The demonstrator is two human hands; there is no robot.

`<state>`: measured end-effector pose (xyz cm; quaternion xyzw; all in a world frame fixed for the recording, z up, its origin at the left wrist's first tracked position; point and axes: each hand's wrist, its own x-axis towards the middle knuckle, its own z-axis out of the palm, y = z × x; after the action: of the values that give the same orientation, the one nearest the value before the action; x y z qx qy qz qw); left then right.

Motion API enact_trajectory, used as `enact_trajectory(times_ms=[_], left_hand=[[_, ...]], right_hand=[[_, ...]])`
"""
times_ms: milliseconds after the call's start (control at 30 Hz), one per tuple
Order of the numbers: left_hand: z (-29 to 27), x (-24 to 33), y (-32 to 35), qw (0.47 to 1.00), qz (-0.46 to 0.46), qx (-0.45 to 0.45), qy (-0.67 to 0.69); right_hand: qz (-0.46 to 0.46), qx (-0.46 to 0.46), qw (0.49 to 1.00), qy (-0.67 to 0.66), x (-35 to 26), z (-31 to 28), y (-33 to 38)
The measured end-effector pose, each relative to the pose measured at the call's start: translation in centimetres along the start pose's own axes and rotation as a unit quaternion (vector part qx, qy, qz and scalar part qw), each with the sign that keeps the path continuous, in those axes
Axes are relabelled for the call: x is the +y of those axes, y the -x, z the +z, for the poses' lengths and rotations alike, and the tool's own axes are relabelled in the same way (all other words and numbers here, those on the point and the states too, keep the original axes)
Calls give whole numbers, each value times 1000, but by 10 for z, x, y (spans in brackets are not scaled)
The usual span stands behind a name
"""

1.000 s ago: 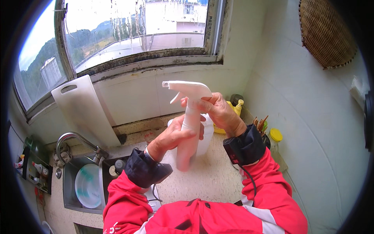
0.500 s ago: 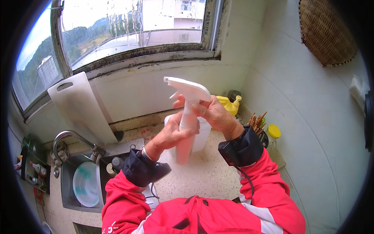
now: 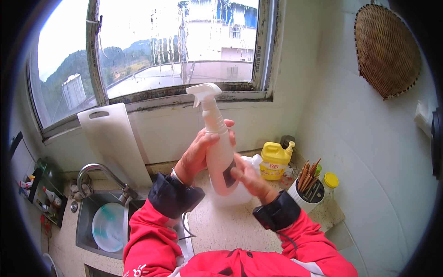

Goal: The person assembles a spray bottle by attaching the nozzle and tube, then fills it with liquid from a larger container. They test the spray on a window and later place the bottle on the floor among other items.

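Two hands share one white spray bottle (image 3: 218,152), held upright above the speckled countertop (image 3: 230,221) in front of the window (image 3: 180,46), its trigger head at the top pointing to the person's left. The left hand (image 3: 196,154) wraps the neck and upper body, fingers curled closed around it; the right hand (image 3: 247,177) lies against the lower body, fingers loosely spread over the side near a dark label, more cradling than gripping. The step in hand looks like readying the bottle, steadying it at the neck while the other hand supports the base; a next move would likely call for a firm hold low down so that the head can be turned or the trigger reached. Just behind the bottle sits a pale plastic container (image 3: 235,196), partly hidden. Further right stand a yellow jug (image 3: 274,161) and a chopstick holder (image 3: 308,189); to the left are a white cutting board (image 3: 115,143), the faucet (image 3: 99,173) and the sink (image 3: 85,221).
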<state>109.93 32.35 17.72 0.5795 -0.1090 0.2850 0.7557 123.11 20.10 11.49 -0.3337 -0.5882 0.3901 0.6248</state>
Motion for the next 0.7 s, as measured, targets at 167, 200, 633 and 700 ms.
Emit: enact_trajectory(times_ms=[167, 200, 633, 700], left_hand=[[-1, 10, -20, 999, 10, 13, -31], [1, 13, -23, 995, 40, 60, -70], [5, 89, -100, 963, 150, 144, -174], [-6, 116, -130, 946, 196, 161, -202]], right_hand=[[86, 70, 987, -116, 10, 20, 0], [65, 93, 993, -40, 8, 20, -4], [-124, 180, 936, 276, -38, 5, -64], [-141, 226, 907, 326, -34, -6, -58]])
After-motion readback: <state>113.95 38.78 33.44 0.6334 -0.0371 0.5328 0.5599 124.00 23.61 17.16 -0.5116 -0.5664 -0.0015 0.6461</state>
